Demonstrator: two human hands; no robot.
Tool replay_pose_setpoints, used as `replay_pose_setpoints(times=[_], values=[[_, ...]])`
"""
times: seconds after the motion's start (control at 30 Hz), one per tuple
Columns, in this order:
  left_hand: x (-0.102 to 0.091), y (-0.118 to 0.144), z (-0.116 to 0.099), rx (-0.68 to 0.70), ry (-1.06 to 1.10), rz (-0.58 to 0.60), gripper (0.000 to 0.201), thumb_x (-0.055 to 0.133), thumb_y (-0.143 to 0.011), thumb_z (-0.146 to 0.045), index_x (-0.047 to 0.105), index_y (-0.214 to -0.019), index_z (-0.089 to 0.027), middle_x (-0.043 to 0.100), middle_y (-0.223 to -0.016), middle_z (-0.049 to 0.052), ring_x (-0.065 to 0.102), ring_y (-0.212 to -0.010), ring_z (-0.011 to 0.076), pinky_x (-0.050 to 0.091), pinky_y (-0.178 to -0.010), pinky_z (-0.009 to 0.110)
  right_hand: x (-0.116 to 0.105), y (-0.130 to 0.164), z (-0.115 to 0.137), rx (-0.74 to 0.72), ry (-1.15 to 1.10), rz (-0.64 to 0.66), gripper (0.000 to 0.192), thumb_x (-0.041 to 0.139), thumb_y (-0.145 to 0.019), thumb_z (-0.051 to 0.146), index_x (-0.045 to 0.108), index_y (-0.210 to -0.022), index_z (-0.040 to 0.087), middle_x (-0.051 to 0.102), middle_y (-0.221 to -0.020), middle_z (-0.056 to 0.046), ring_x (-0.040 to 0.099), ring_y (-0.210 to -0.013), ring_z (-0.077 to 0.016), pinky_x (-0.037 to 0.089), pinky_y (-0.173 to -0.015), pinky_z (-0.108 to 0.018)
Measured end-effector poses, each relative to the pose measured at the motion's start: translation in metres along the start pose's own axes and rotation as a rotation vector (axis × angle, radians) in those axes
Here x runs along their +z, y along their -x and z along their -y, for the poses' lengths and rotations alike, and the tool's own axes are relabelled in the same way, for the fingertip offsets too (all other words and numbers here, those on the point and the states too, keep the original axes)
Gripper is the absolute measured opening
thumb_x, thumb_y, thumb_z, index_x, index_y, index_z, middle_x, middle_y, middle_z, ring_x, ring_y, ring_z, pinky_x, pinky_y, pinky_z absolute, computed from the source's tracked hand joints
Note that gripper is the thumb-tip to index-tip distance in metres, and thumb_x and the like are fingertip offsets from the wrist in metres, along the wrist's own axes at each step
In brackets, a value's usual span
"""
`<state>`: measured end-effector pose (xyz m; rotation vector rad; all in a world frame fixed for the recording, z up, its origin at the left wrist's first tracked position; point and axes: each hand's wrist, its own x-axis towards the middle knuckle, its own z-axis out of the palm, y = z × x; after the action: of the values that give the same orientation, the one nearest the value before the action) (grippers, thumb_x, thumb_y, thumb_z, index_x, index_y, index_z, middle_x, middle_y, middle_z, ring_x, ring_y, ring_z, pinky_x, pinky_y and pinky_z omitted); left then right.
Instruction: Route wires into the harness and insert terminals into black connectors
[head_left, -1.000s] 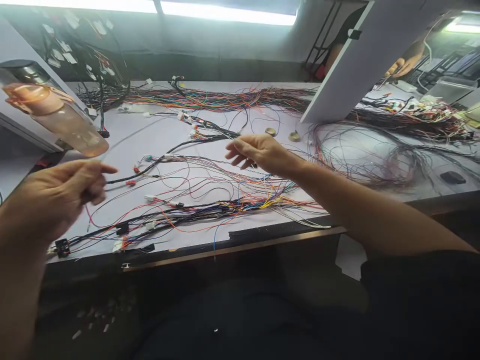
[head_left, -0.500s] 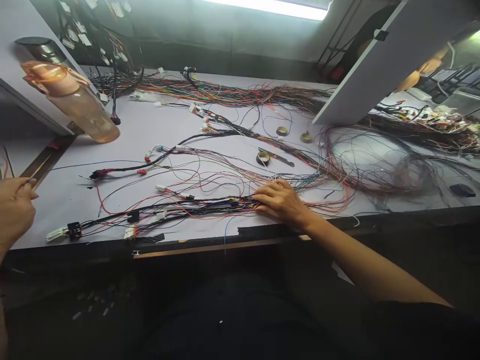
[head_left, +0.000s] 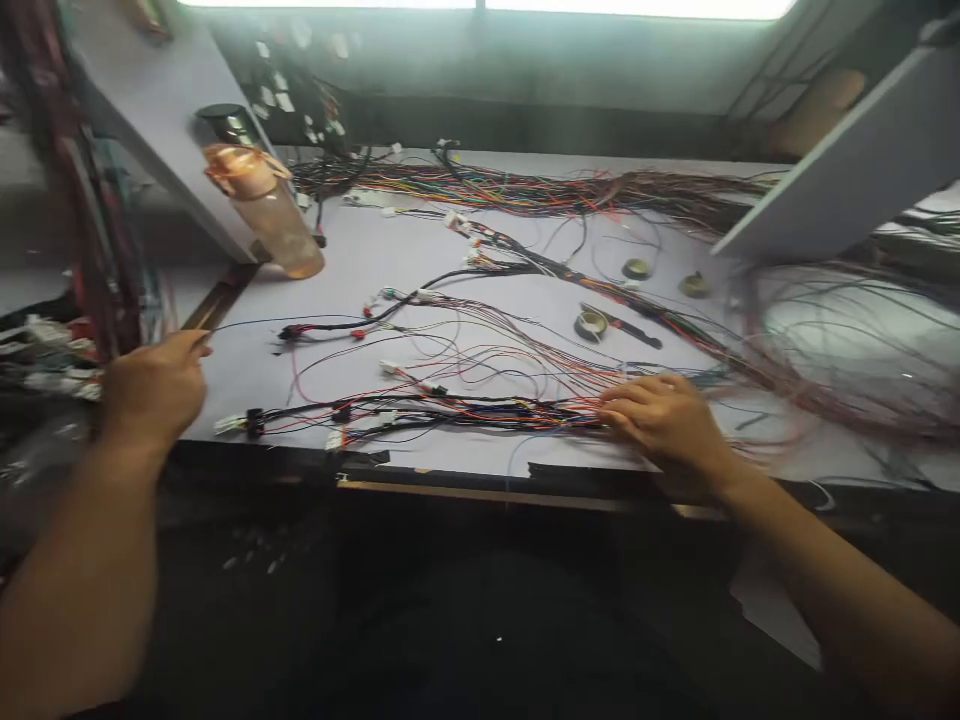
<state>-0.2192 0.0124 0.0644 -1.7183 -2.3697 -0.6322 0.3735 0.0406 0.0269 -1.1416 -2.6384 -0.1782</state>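
Note:
Pinched at the left end of the table, my left hand (head_left: 156, 392) is closed on the end of a thin blue wire (head_left: 262, 321). That wire stretches right across the white tabletop. My right hand (head_left: 664, 422) is curled over a wire bundle (head_left: 480, 412) near the front edge, fingers wrapped on its loose wires; the grip is partly hidden. Black wrapping covers parts of this bundle, and at its left end are a white connector (head_left: 229, 425) and a black connector (head_left: 256, 423). A second black-taped harness (head_left: 450, 272) lies behind it.
A bottle (head_left: 270, 215) stands by the left panel. Tape rolls (head_left: 592, 323) and a dark flat tool (head_left: 634, 333) lie mid-table. Long wires (head_left: 525, 190) run along the back. Coiled wires (head_left: 795, 370) spread at right. A slanted panel (head_left: 825, 160) stands at right; hanging wires (head_left: 97, 200) at far left.
The view has turned left, bringing more of my left arm and hanging wires into sight. My right hand has slid a little right along the bundle. My left hand still pinches the blue wire.

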Motion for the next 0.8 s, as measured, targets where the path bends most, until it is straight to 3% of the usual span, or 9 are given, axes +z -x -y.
replay_pose_setpoints(times=[0.13,0.23,0.37,0.53,0.63,0.73,0.8], values=[[-0.003,0.007,-0.008,0.114,-0.058,-0.046,0.024,0.05,-0.089,-0.027,0.066,-0.105,-0.02,0.07,-0.101,0.002,0.063,-0.094,0.0208,0.048,-0.089,0.035,-0.001,-0.021,0.011,0.031,-0.165,-0.143,0.022,0.051,-0.096,0.035,0.068,-0.107,0.025,0.07,-0.111,-0.004,0.062,-0.099,-0.0234,0.043,-0.082,-0.04],[-0.008,0.014,-0.01,0.191,0.042,-0.07,0.025,0.05,-0.09,-0.03,0.067,-0.104,-0.017,0.069,-0.106,0.005,0.061,-0.102,0.0216,0.046,-0.097,0.036,-0.003,-0.056,0.047,-0.055,-0.326,-0.199,0.021,0.055,-0.094,0.03,0.066,-0.111,0.025,0.069,-0.111,-0.005,0.063,-0.1,-0.0238,0.046,-0.086,-0.042],[-0.024,0.027,-0.03,0.225,0.096,-0.12,0.027,0.046,-0.092,-0.029,0.068,-0.104,-0.02,0.066,-0.103,0.007,0.06,-0.1,0.0212,0.046,-0.095,0.034,-0.009,-0.119,0.105,-0.173,-0.594,-0.263,0.024,0.054,-0.094,0.025,0.064,-0.116,0.026,0.068,-0.111,-0.005,0.063,-0.101,-0.022,0.051,-0.087,-0.04],[-0.042,0.046,-0.049,0.277,0.191,-0.074,0.029,0.042,-0.094,-0.027,0.066,-0.11,-0.021,0.064,-0.105,0.007,0.059,-0.102,0.0186,0.045,-0.095,0.031,-0.014,-0.186,0.152,-0.299,-0.759,-0.304,0.022,0.051,-0.095,0.024,0.065,-0.113,0.024,0.068,-0.111,-0.006,0.062,-0.102,-0.0205,0.051,-0.09,-0.039],[-0.038,0.06,-0.04,0.218,0.251,-0.006,0.028,0.042,-0.093,-0.026,0.066,-0.107,-0.02,0.065,-0.104,0.007,0.059,-0.102,0.0193,0.045,-0.096,0.033,0.001,-0.197,0.168,-0.328,-0.773,-0.23,0.019,0.052,-0.096,0.026,0.066,-0.109,0.022,0.069,-0.106,-0.006,0.063,-0.098,-0.0211,0.051,-0.087,-0.039],[-0.023,0.076,-0.022,0.204,0.278,0.173,0.029,0.053,-0.085,-0.029,0.064,-0.11,-0.019,0.064,-0.111,0.009,0.057,-0.108,0.023,0.042,-0.101,0.038,0.023,-0.185,0.182,-0.366,-0.734,-0.096,0.02,0.054,-0.095,0.029,0.065,-0.11,0.022,0.07,-0.104,-0.007,0.062,-0.097,-0.0221,0.051,-0.084,-0.04],[-0.013,0.084,-0.009,0.195,0.27,0.289,0.041,0.062,-0.079,-0.031,0.06,-0.118,-0.018,0.061,-0.121,0.01,0.053,-0.116,0.0263,0.04,-0.104,0.043,0.033,-0.172,0.191,-0.392,-0.722,-0.036,0.02,0.053,-0.096,0.028,0.064,-0.111,0.022,0.069,-0.105,-0.007,0.062,-0.098,-0.0218,0.051,-0.084,-0.04]])
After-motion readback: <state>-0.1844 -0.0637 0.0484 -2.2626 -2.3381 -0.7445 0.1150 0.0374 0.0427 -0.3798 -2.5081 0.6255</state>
